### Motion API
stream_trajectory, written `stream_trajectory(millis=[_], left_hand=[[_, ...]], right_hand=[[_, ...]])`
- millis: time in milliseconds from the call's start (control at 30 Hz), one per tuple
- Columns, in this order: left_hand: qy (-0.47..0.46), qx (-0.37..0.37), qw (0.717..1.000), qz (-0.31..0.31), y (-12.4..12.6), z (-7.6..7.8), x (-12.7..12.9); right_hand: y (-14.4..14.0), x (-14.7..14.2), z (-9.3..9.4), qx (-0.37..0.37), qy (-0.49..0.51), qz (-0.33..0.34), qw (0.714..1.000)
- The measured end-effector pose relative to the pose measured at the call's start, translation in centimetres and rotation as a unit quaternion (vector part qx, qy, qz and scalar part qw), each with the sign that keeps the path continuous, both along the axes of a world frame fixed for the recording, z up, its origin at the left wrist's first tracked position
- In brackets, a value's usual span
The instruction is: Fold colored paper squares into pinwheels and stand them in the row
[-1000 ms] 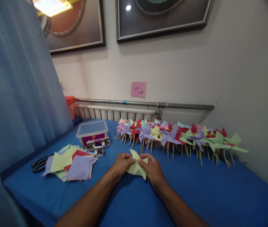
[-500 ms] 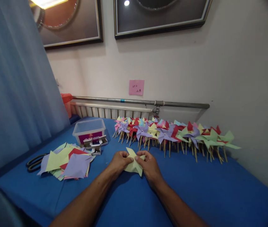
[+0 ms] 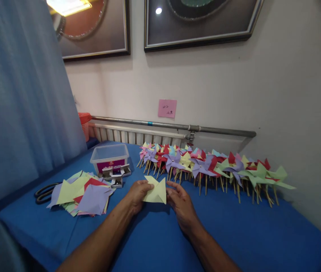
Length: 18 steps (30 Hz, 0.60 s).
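Observation:
My left hand [image 3: 136, 193] pinches a pale yellow cut paper square [image 3: 156, 192] by its left side, just above the blue tablecloth [image 3: 234, 234]. My right hand [image 3: 181, 202] is at the paper's right edge, fingers spread, fingertips close to or touching it; whether it grips is unclear. The paper's flaps stand up in points. A long row of finished paper pinwheels [image 3: 206, 164] on wooden sticks lies just beyond my hands.
A pile of coloured cut paper squares [image 3: 84, 192] lies to the left, with black scissors [image 3: 43, 193] beside it. A clear plastic box [image 3: 110, 158] and small open pin boxes [image 3: 116, 175] stand behind the pile. A blue curtain [image 3: 19, 98] hangs left; radiator and pipe [image 3: 177, 126] line the wall.
The paper was pinched between both hands with flaps folded in; now it has opened out flatter in my left hand, and my right hand's fingers have loosened and drawn slightly right.

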<state>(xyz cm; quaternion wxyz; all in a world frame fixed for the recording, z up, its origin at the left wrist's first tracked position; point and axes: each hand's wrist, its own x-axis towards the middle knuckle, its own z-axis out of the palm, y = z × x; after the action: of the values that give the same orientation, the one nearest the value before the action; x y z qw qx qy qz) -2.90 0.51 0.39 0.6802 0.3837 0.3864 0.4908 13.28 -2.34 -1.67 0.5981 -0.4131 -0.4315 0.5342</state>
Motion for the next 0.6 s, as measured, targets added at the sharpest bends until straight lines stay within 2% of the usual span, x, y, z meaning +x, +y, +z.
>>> stream_trajectory(millis=[133, 267, 467, 600], left_hand=[[-0.024, -0.003, 1.000, -0.020, 0.3, 0.1, -0.6], [0.018, 0.013, 1.000, -0.010, 0.7, -0.4, -0.7], [0.124, 0.060, 0.990, 0.025, 0.2, 0.0, -0.4], [0.123, 0.062, 0.990, 0.016, -0.2, 0.2, -0.1]], right_hand=[[-0.8, 0.0, 0.9, 0.067, -0.068, 0.050, 0.994], [-1.4, 0.2, 1.3, 0.080, -0.136, 0.101, 0.982], [-1.3, 1.1, 1.4, 0.127, -0.273, 0.049, 0.952], [-1.2, 1.0, 1.4, 0.112, -0.256, 0.034, 0.960]])
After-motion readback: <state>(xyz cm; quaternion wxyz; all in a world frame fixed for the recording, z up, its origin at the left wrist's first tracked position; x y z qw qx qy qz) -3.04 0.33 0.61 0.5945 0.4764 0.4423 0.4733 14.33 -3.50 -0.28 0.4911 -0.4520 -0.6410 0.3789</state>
